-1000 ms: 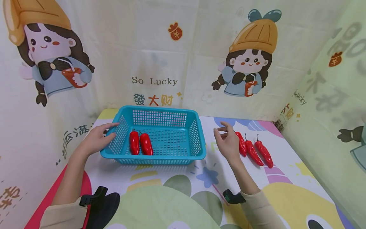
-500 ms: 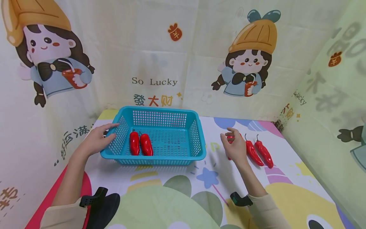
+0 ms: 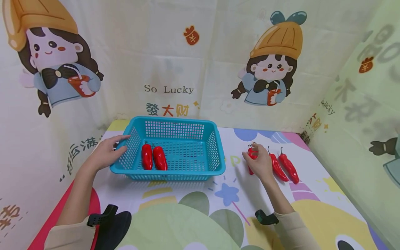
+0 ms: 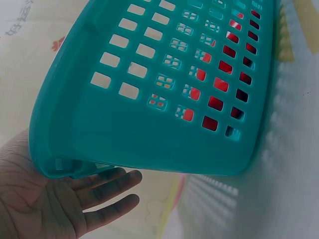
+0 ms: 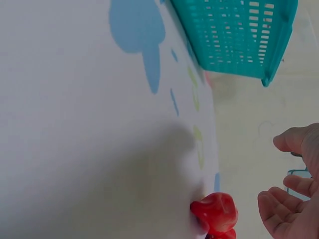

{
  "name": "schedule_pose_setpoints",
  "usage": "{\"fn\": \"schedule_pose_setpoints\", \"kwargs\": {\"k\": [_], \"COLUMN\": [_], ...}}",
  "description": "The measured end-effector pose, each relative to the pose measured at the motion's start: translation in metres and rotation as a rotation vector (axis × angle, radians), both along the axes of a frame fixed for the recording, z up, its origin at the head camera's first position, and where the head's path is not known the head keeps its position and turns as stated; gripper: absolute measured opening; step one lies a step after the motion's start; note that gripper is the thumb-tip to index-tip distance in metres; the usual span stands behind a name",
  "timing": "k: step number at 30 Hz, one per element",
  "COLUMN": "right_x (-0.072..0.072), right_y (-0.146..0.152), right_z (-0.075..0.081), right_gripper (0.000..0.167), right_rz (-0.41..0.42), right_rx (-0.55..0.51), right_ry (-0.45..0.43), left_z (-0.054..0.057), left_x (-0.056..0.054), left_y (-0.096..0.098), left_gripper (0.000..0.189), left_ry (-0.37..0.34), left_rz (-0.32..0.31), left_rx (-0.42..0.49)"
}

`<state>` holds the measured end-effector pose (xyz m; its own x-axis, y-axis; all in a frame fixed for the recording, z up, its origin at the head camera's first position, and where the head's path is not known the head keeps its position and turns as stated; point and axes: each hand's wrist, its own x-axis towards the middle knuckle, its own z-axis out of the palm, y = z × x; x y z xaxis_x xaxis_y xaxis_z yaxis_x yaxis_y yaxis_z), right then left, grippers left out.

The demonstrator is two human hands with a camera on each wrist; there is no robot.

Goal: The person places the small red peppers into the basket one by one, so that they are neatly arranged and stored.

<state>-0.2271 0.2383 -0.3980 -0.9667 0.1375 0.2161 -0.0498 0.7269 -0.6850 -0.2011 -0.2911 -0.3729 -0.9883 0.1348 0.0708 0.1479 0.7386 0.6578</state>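
Note:
A teal plastic basket stands on the table with two red chili peppers, one at the left and one beside it, lying inside. My left hand holds its left rim, thumb and index finger over the edge; other fingers reach out below the rim in the left wrist view. Right of the basket, my right hand hovers with bent, parted fingers around a red chili pepper, which the hand partly hides. In the right wrist view a gap shows between the fingers and this pepper.
Two more red chili peppers, a nearer one and an outer one, lie just right of the right hand. A patterned cloth covers the table. Printed curtains close off the back and both sides.
My right hand has moved to the right and slightly down, coming over the leftmost loose pepper. The left hand, the basket and the peppers have stayed in place.

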Motion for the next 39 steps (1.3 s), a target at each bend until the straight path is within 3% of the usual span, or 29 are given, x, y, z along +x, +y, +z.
{"fn": "schedule_pose_setpoints", "kwargs": {"k": [12, 23, 39], "right_x": [-0.006, -0.009, -0.017], "right_y": [0.012, 0.019, 0.027], "right_z": [-0.006, -0.011, -0.023], "right_gripper": [0.07, 0.069, 0.076], "right_rz": [-0.004, -0.013, 0.008], "right_rx": [0.057, 0.092, 0.234], "right_ry": [-0.128, -0.173, -0.202], "left_z": [-0.001, -0.002, 0.001], "left_x": [0.001, 0.0, 0.002], "left_y": [0.001, 0.0, -0.001], "left_gripper": [0.062, 0.064, 0.064], "left_ry": [0.001, -0.006, -0.007], "left_rz": [0.006, 0.006, 0.002], "left_rx": [0.003, -0.003, -0.011]}}
